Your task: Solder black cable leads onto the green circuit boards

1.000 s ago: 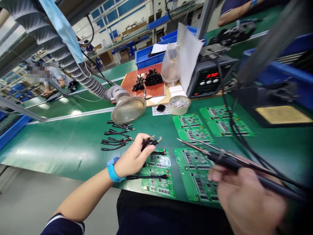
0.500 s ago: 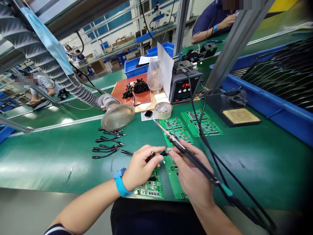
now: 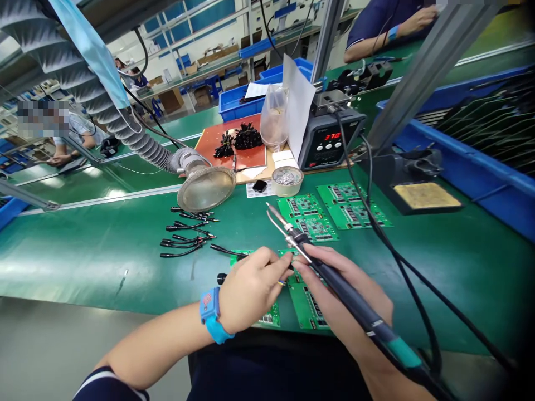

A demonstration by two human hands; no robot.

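Note:
My left hand [image 3: 253,287] is closed on a short black cable. The cable's plug end [image 3: 221,278] pokes out on the wrist side, and thin coloured wire ends [image 3: 282,283] show by the fingers. My right hand [image 3: 351,289] grips a soldering iron [image 3: 343,284], its tip pointing up and away to the left. The thumbs and fingertips of both hands meet over the green circuit boards [image 3: 307,301]; what lies between them is mostly hidden. Another black cable [image 3: 225,250] lies just beyond my left hand, its far end over a board.
Several black cables [image 3: 184,243] lie at left under a fume extractor nozzle [image 3: 207,188]. Behind the boards stand a tin of solder wool [image 3: 287,181] and a soldering station [image 3: 332,139] reading 370. At right are the iron stand with sponge [image 3: 426,196] and a blue bin [image 3: 493,184].
My left hand has turned over so its back faces up, swinging the cable's plug end toward the wrist. The soldering iron has shifted slightly right and down. The camera view has moved a little.

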